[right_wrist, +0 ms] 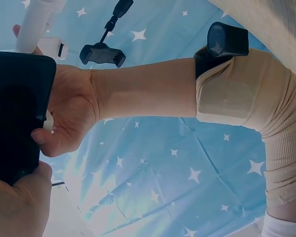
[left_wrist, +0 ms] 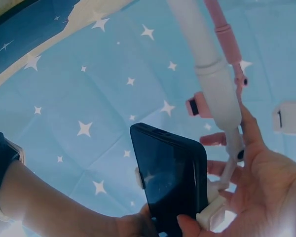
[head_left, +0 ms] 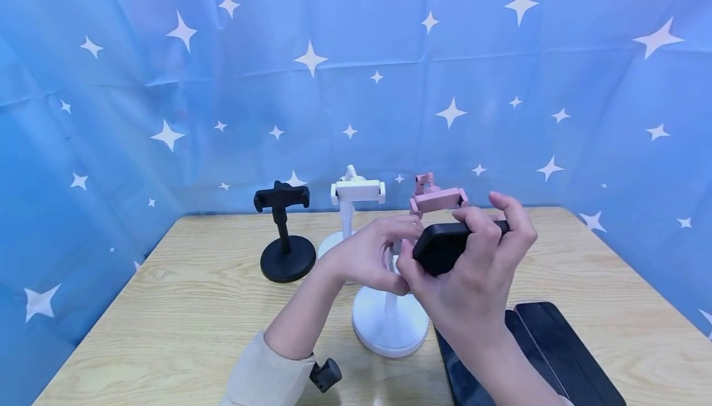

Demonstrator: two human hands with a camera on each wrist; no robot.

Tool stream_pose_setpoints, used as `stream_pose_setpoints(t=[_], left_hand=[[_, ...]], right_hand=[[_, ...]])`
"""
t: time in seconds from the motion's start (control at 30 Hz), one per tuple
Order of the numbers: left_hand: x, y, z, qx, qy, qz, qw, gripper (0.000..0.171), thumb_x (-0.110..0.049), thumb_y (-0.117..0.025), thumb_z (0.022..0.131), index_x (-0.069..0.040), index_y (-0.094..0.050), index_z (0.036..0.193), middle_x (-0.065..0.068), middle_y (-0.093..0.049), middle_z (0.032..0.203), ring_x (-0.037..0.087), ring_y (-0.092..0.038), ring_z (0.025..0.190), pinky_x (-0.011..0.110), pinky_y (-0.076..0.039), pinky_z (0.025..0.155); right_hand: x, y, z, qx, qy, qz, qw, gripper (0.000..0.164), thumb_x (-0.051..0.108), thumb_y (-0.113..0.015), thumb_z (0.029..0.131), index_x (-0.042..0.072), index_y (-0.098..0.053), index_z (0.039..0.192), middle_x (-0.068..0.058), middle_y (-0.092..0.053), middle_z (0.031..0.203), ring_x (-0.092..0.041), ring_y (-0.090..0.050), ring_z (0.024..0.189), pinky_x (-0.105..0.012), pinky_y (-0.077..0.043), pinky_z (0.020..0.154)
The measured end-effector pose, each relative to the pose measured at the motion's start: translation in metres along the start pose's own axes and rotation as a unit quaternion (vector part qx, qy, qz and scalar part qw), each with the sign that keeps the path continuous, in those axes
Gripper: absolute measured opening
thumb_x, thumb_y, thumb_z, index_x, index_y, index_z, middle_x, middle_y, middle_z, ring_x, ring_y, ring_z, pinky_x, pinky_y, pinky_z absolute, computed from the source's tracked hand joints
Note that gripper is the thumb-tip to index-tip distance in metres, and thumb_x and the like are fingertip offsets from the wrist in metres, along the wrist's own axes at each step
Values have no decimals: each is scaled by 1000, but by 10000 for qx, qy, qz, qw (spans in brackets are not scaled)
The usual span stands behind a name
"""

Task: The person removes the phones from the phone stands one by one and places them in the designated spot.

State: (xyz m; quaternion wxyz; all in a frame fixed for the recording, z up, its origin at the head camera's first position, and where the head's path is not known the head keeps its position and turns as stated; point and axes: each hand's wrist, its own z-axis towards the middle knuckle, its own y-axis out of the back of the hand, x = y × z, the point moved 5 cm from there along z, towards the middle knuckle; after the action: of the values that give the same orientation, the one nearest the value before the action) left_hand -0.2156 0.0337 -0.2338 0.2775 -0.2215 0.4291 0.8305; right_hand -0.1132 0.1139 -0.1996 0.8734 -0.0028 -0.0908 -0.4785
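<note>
In the head view a white phone stand [head_left: 389,332] stands before me, its upper part largely hidden by my hands. My left hand [head_left: 372,254] curls its fingers round the stand's head and clamp; its thumb lies by the white clamp jaw [left_wrist: 213,213] at the phone's edge in the left wrist view. A black smartphone [head_left: 442,248] is gripped between thumb and fingers of my right hand [head_left: 481,270]. The left wrist view has the phone's dark screen [left_wrist: 170,182] between the white clamp ends, with the stand's thick white pole [left_wrist: 217,94] beside it.
Behind stand a black phone stand [head_left: 286,259], another white one [head_left: 358,191] and a pink one [head_left: 439,200]. Dark flat devices [head_left: 567,347] lie at the right of the wooden table [head_left: 183,325], partly under my right forearm. A blue starred curtain [head_left: 356,97] closes off the back.
</note>
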Motion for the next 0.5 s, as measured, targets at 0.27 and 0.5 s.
stream_pose_setpoints(t=[0.27, 0.5], left_hand=[[-1, 0, 0, 36, 281, 55, 9996, 37, -9, -63, 65, -4, -61, 101, 3, -55, 88, 11, -47, 86, 25, -42, 78], [-1, 0, 1, 118, 383, -166, 9991, 39, -9, -64, 65, -3, -62, 103, 3, -56, 89, 11, -47, 88, 26, -42, 80]], right_hand=[[-1, 1, 3, 9, 39, 98, 9999, 43, 25, -58, 74, -3, -41, 100, -28, -38, 104, -42, -34, 110, -50, -36, 69], [-1, 2, 2, -23, 15, 221, 9998, 42, 25, -59, 73, -3, -42, 99, -28, -39, 101, -42, -35, 109, -49, -36, 68]])
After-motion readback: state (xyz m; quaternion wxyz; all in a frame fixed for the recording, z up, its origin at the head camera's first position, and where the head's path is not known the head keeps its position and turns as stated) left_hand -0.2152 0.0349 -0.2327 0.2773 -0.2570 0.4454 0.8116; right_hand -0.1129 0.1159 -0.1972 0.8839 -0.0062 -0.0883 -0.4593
